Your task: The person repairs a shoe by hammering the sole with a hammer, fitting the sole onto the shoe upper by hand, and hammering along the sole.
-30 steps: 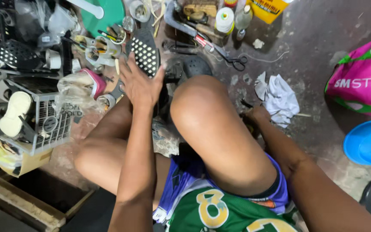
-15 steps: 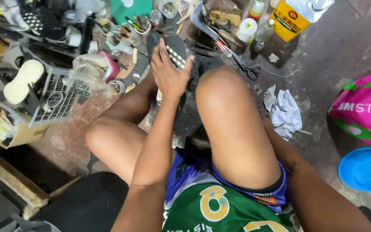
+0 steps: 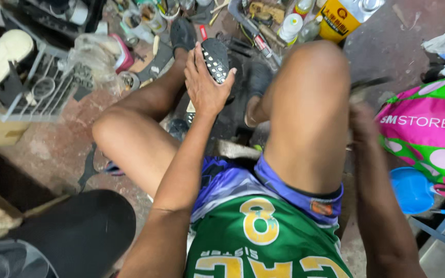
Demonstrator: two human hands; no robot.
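- Head view: compared with half a second earlier, left hand (image 3: 204, 85) and its black rubber shoe sole with pale oval studs (image 3: 216, 59) sit nearer mid-frame; the right hand (image 3: 362, 119) has risen beside the right knee.
- Left hand grips the sole, studs up, between the knees, above the stained concrete floor (image 3: 52, 149).
- Right hand is motion-blurred; open or closed cannot be told.
- Far: yellow tin can (image 3: 342, 18). Right: pink-and-green dotted bag (image 3: 428, 128), blue plastic bowl (image 3: 412, 189). Left: white wire rack (image 3: 37, 87).
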